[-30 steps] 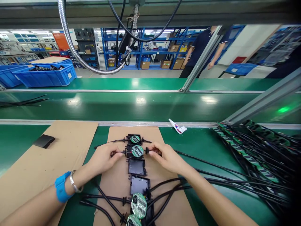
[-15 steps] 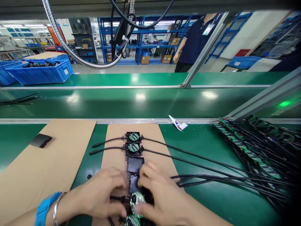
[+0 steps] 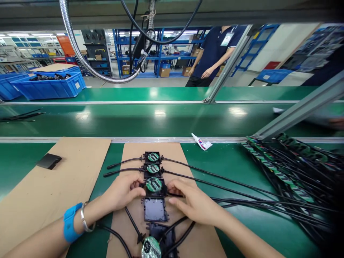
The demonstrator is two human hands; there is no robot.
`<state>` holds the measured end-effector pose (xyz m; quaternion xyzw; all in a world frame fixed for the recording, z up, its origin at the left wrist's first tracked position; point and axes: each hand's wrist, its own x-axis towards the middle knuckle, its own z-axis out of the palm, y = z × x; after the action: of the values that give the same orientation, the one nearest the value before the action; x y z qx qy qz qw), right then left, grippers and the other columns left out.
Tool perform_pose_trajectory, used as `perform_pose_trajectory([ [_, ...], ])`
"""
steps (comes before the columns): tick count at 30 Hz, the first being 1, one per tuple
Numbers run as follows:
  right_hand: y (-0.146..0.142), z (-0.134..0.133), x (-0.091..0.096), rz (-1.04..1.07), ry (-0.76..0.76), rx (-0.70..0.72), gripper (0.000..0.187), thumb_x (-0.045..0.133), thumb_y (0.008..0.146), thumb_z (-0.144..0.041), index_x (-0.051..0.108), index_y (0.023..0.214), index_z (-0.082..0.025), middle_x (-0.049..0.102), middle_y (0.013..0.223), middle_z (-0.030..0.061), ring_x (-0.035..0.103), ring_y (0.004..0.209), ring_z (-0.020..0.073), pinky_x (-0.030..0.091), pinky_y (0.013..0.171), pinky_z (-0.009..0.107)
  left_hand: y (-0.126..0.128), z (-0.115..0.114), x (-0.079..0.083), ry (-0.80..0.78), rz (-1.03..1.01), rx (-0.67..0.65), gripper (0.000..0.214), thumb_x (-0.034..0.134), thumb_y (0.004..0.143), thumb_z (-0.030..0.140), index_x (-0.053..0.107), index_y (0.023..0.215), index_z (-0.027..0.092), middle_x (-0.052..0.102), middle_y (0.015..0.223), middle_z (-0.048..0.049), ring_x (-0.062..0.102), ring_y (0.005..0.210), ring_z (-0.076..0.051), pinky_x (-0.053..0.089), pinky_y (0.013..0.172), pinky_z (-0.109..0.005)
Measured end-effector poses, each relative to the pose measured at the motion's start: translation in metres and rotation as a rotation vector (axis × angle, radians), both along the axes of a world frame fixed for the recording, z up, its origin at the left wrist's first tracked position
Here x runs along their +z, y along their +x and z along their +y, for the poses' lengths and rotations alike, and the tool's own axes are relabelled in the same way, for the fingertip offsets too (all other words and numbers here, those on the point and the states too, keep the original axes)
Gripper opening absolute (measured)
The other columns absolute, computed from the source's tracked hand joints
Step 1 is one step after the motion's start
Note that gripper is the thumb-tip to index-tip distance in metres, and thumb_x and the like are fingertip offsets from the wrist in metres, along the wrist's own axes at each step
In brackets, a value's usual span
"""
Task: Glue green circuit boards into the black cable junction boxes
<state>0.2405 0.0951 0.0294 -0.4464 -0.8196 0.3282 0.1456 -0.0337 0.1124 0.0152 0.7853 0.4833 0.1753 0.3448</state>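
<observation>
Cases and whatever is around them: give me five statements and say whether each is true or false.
1. The wristband is on the left arm. True.
2. Both hands are at the farthest case. False: they are at the third case from the far end.
3. The two farthest cases carry round boards. True.
4. The white tube lies on cardboard. False: it lies right of the cardboard.
5. The blue bins stand at the right. False: at the left.
</observation>
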Motion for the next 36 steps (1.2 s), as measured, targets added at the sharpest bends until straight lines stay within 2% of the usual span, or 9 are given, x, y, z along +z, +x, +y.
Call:
perform_pose_trajectory([
  [6, 0.015, 0.004, -0.029, -0.188, 0.298, -0.015, 0.019, 0.044, 0.090, -0.015, 0.060, 0.081, -0.018, 0.060, 0.080, 0.0065, 0.051, 0.081, 0.0206, 0.042, 0.073, 0.033, 0.005, 0.004, -0.018, 0.086, 0.041, -0.012, 0.014, 0.068, 0.079, 0.018, 0.064, 0.092, 0.021, 0.064, 0.080, 0.0021, 0.056, 0.067, -0.015, 0.041, 0.061, -0.024],
  [14, 0.024, 0.003, -0.032, -0.212, 0.504, -0.067, 0.025, 0.042, 0.092, -0.014, 0.061, 0.076, -0.017, 0.057, 0.074, 0.0064, 0.049, 0.076, 0.0191, 0.043, 0.069, 0.030, 0.007, -0.003, -0.019, 0.231, 0.118, -0.072, 0.017, 0.059, 0.089, 0.019, 0.061, 0.105, 0.022, 0.066, 0.099, -0.0029, 0.062, 0.092, -0.020, 0.049, 0.080, -0.030],
  [17, 0.022, 0.005, -0.036, -0.298, 0.501, -0.082, 0.028, 0.042, 0.090, -0.011, 0.062, 0.073, -0.017, 0.057, 0.073, 0.0066, 0.050, 0.077, 0.0199, 0.044, 0.070, 0.030, 0.004, -0.002, -0.016, 0.201, 0.227, -0.109, 0.020, 0.057, 0.087, 0.014, 0.062, 0.105, 0.022, 0.065, 0.103, -0.0040, 0.062, 0.096, -0.022, 0.051, 0.084, -0.034],
  [22, 0.020, 0.001, -0.037, -0.335, 0.553, -0.100, 0.025, 0.044, 0.087, -0.008, 0.068, 0.088, -0.016, 0.060, 0.082, 0.0089, 0.051, 0.081, 0.0216, 0.044, 0.074, 0.033, -0.017, -0.013, -0.002, 0.196, 0.568, 0.003, 0.019, 0.053, 0.091, 0.024, 0.059, 0.108, 0.018, 0.058, 0.106, -0.0099, 0.062, 0.091, -0.028, 0.053, 0.071, -0.038],
  [25, 0.011, -0.008, -0.032, -0.232, 0.615, -0.109, 0.026, 0.043, 0.088, -0.007, 0.066, 0.099, -0.013, 0.061, 0.090, 0.0109, 0.049, 0.084, 0.0220, 0.043, 0.077, 0.035, -0.024, -0.035, 0.011, 0.240, 0.527, -0.049, 0.020, 0.047, 0.094, 0.025, 0.057, 0.110, 0.019, 0.057, 0.107, -0.0099, 0.059, 0.092, -0.027, 0.051, 0.074, -0.038],
  [29, -0.011, -0.032, -0.016, -0.062, 0.500, -0.027, 0.022, 0.043, 0.091, -0.015, 0.064, 0.085, -0.015, 0.057, 0.082, 0.0086, 0.047, 0.081, 0.0204, 0.041, 0.075, 0.035, -0.016, -0.065, 0.027, 0.056, 0.216, -0.416, 0.033, 0.066, 0.083, 0.045, 0.057, 0.108, 0.025, 0.059, 0.104, -0.0037, 0.056, 0.096, -0.023, 0.046, 0.087, -0.035],
  [31, -0.023, -0.047, -0.007, -0.029, 0.355, 0.045, 0.018, 0.048, 0.091, -0.024, 0.062, 0.082, -0.017, 0.055, 0.081, 0.0071, 0.047, 0.083, 0.0207, 0.041, 0.076, 0.036, -0.010, -0.073, 0.028, -0.004, 0.184, -0.432, 0.042, 0.073, 0.075, 0.050, 0.057, 0.104, 0.024, 0.059, 0.099, -0.0033, 0.055, 0.094, -0.024, 0.045, 0.087, -0.035],
  [33, -0.035, -0.061, -0.001, -0.032, 0.226, 0.088, 0.018, 0.059, 0.085, -0.036, 0.063, 0.087, -0.019, 0.055, 0.087, 0.0064, 0.047, 0.089, 0.0225, 0.041, 0.084, 0.039, -0.007, -0.075, 0.025, -0.018, 0.193, -0.377, 0.036, 0.076, 0.074, 0.042, 0.056, 0.095, 0.022, 0.059, 0.093, -0.0023, 0.055, 0.089, -0.023, 0.045, 0.082, -0.033],
  [36, -0.051, -0.076, -0.006, -0.060, 0.172, 0.076, 0.026, 0.070, 0.075, -0.041, 0.062, 0.089, -0.021, 0.055, 0.093, 0.0045, 0.046, 0.095, 0.0236, 0.038, 0.093, 0.043, -0.006, -0.073, 0.017, -0.076, 0.180, -0.366, 0.029, 0.076, 0.075, 0.029, 0.053, 0.091, 0.022, 0.058, 0.088, 0.0013, 0.055, 0.081, -0.017, 0.043, 0.072, -0.026],
])
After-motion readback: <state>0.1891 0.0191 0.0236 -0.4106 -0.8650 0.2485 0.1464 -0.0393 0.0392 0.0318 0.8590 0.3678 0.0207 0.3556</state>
